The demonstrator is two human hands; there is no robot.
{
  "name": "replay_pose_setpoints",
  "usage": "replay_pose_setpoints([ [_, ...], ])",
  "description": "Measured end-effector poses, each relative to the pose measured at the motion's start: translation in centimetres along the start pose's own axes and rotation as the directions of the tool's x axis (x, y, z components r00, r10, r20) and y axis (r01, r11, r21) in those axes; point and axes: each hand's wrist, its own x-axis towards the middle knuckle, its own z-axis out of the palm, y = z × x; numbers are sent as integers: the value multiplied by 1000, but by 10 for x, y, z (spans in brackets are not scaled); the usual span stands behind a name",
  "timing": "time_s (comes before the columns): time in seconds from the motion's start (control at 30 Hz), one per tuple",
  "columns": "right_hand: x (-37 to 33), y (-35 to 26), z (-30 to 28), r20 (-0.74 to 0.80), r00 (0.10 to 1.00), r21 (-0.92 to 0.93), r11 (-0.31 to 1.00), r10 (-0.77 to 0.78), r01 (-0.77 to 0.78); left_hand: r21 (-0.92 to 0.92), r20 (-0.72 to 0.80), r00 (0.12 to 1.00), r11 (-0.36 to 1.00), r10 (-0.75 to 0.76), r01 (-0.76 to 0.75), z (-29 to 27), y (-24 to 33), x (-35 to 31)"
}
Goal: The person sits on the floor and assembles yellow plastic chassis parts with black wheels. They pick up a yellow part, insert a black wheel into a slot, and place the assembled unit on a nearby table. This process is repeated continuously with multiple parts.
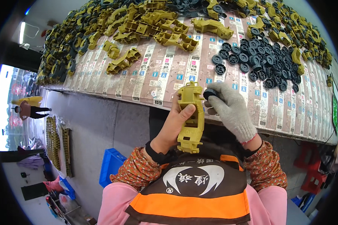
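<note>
My bare left hand (176,119) grips a yellow plastic toy car body (191,137), held upright in front of my apron with the thumb across its middle. In my right hand (231,110), which wears a pale knitted glove, a small black toy wheel (209,93) is pinched between the fingers. That wheel sits close beside the upper right side of the car body; whether they touch I cannot tell. Ahead on the table lies a heap of loose black wheels (269,60). Several more yellow car bodies (176,37) are piled at the far middle.
The table (146,88) is covered with printed sheeting, its near edge just ahead of me. Yellow bodies with black wheels (58,48) are heaped at far left and far right. A blue crate (112,165) stands on the floor at left, red stools (313,176) at right. Another person (30,110) is far left.
</note>
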Motion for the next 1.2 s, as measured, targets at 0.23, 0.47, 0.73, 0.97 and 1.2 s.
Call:
replay_pose_setpoints([
  [0.23,-17,5,12,-6,988,-126,980,-154,152,134,17,991,982,130,-131,0,-16,1],
  [0.47,-33,5,11,1,954,-408,870,-301,275,478,131,945,815,301,-326,-4,-32,4],
  [0.73,-33,2,2,85,955,-548,787,-284,283,498,220,958,824,183,-272,-7,-32,7],
  [0.97,-24,0,-2,145,973,-495,838,-180,229,474,205,966,848,157,-238,-13,-30,3],
  [1.2,29,-25,-14,221,971,-616,758,-92,212,315,52,987,935,154,-162,-13,-18,4],
])
